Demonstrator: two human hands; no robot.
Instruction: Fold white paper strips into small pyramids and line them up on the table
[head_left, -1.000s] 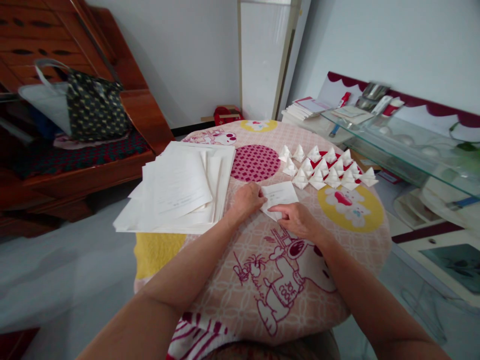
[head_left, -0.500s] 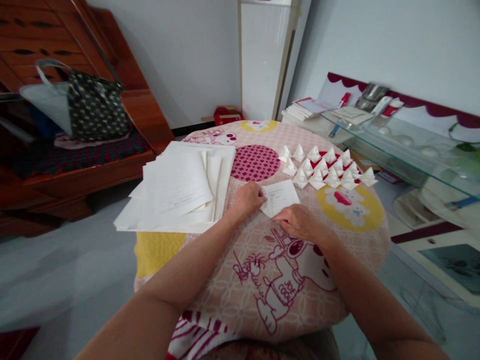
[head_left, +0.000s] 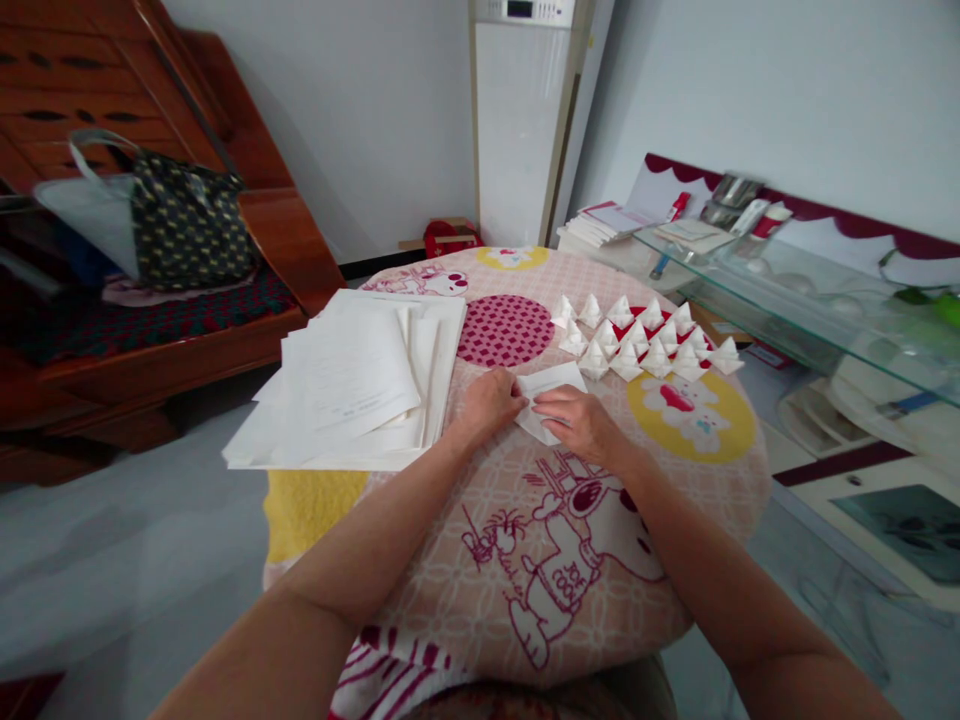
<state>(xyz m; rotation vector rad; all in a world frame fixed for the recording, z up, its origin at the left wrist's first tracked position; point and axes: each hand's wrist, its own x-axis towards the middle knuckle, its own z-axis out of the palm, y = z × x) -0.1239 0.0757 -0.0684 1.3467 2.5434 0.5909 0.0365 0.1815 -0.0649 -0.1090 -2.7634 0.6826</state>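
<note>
A small white sheet of paper [head_left: 553, 382] lies on the round table covered by a pink cartoon cloth [head_left: 525, 520]. My left hand [head_left: 489, 402] rests on the paper's left edge with curled fingers pressing it down. My right hand [head_left: 576, 420] lies on top of the paper, fingers together and pressed flat onto it, covering its near half. Several small folded white paper shapes [head_left: 645, 340] stand in rows just beyond the paper to the right. A thick stack of white sheets [head_left: 352, 380] lies to the left of my left hand.
A wooden bench [head_left: 150, 340] with a dark patterned bag [head_left: 187, 225] stands at the left. A glass shelf unit [head_left: 810, 300] with books and cups runs along the right. A white upright appliance [head_left: 517, 120] stands behind the table.
My right hand has slid up and left onto the paper, now covering much of it. The paper looks narrower, as if folded over. My left hand has stayed at the left edge.
</note>
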